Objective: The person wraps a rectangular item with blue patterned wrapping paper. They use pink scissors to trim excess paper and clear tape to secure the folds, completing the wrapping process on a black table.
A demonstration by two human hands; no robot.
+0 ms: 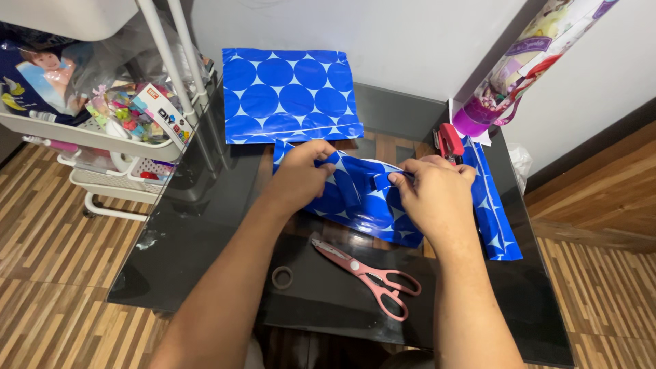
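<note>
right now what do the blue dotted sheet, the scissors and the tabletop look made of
Blue dotted sheet: glossy wrapping paper, judging by its sheen and sharp creases.
Scissors: grey metal blades, handles probably pink plastic, matte.
Tabletop: likely dark glass; it reflects things and the floor seems to show through.

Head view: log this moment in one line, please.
left hand: gripping blue circle-patterned wrapping paper | right hand: pinching same paper's fold | pink-handled scissors: lying on black glass table, untouched | red stapler: behind right hand
</note>
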